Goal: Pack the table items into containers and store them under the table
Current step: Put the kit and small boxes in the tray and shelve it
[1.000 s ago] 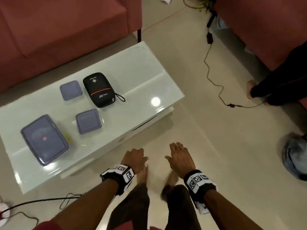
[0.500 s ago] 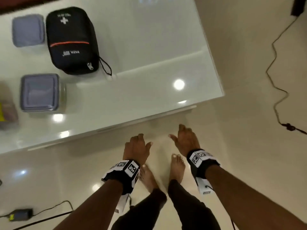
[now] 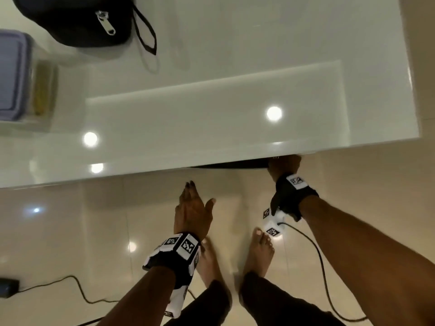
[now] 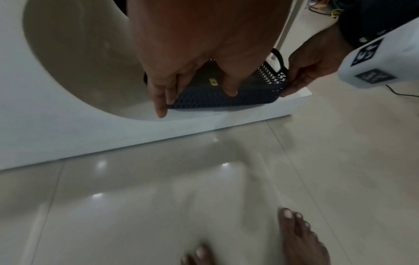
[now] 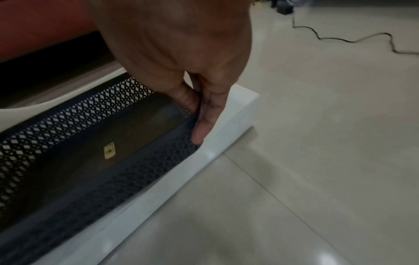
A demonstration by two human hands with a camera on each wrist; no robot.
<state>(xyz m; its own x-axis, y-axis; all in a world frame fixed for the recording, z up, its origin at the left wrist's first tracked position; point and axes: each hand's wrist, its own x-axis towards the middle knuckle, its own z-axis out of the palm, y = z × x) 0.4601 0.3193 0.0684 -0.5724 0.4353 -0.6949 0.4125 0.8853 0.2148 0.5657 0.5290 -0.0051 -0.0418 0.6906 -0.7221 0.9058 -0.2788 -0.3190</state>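
Glossy white table (image 3: 235, 74) filling most of the head view, tiled floor (image 3: 70, 231) below it. Under the tabletop, on the white lower shelf (image 4: 204, 123), a dark mesh basket (image 4: 226, 96) sitting near the shelf's front right corner, small gold tag on its inner wall. Up on the tabletop, far left: black zip pouch (image 3: 77, 22) with a wrist loop, and just in front of it a clear container with a purple lid (image 3: 14, 74), something yellow showing through its side.

Right hand (image 5: 181, 53) reaching under the table edge and gripping the basket's right corner, fingers (image 5: 204, 123) curled down over the outside of the rim, thumb tucked inside against the mesh. Clamped on the basket, pretty clearly, in both wrist views.

Left hand (image 3: 191, 212) hovering low in front of the table, fingers straight and relaxed, holding nothing. In the left wrist view the fingertips (image 4: 162, 107) point down at the basket's left end, but can't tell if they're actually touching it.

Bare feet (image 3: 259, 252) on the tiles, a black cable (image 3: 315, 252) trailing from the right wrist band, another cable (image 3: 58, 283) and a small black box (image 3: 8, 287) off at the left.
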